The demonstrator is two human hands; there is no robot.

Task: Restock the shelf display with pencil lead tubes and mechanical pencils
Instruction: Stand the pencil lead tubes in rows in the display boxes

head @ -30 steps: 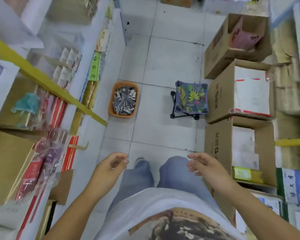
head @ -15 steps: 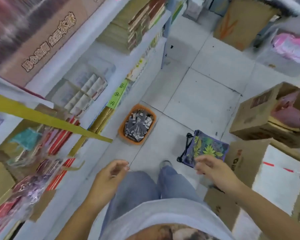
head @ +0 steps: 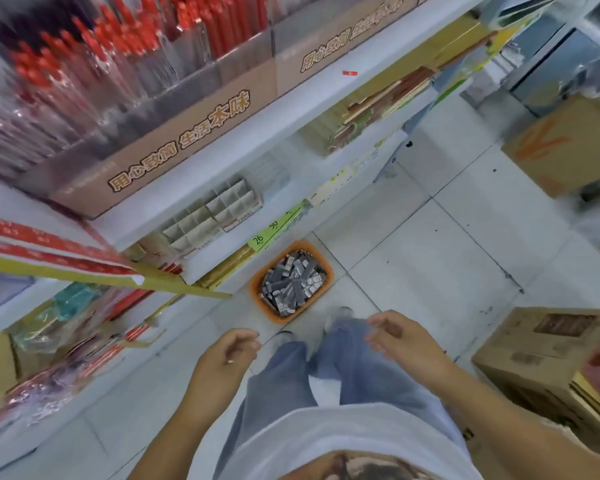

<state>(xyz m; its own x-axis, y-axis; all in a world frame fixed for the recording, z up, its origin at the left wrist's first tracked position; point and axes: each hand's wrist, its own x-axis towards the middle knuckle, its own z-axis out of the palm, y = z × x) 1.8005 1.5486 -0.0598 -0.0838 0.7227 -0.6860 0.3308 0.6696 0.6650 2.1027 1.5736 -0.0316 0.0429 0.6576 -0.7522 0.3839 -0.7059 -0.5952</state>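
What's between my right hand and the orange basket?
In the head view, your shoe and jeans cuff lie between the right hand and the orange basket.

Both bare forearms reach forward beside the person's jeans-clad legs (head: 368, 375), the left hand (head: 222, 358) just left of them and the right hand (head: 404, 341) above the right one, each palm turned inward with fingers loosely curled, gripping nothing.
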